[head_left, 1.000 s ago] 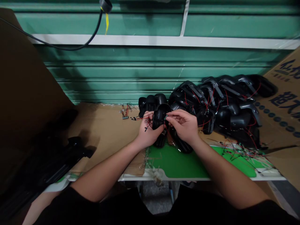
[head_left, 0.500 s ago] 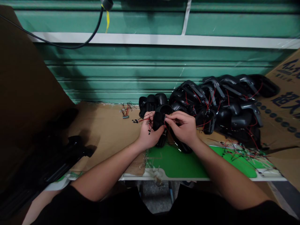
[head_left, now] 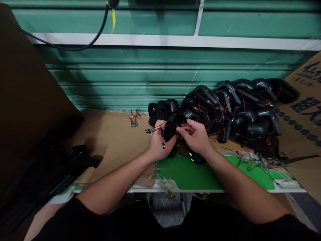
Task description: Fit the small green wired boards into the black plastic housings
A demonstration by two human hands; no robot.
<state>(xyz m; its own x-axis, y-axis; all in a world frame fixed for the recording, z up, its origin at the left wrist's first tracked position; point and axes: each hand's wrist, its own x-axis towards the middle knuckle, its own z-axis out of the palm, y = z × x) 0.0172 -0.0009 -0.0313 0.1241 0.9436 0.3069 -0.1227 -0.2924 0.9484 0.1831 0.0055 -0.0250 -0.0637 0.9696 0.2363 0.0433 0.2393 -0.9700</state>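
Observation:
My left hand point(head_left: 162, 144) is wrapped round a black plastic housing point(head_left: 172, 128) with a hollow, rounded shape. Thin wires with small connectors point(head_left: 164, 145) stick out on the left side of that hand. My right hand point(head_left: 195, 134) is closed at the housing's right edge, its thumb on the inner face and the other fingers partly hidden behind the rim. A red wire hangs below the right thumb. Whether a small part is pinched there too, I cannot make out. Beneath the hands lies another long black part point(head_left: 198, 156) with wire ends on it.
Black housings with red wires point(head_left: 248, 113) are piled at the back right. Loose wired boards point(head_left: 263, 162) lie on the green mat point(head_left: 190, 174). A small wired board point(head_left: 134, 124) rests on the cardboard point(head_left: 115, 144). Dark parts point(head_left: 80, 157) stand at left.
The housing has tilted slightly in my hands. My right fingers have slid from its front face to behind its rim. The hanging connectors at my left hand have swung down and right.

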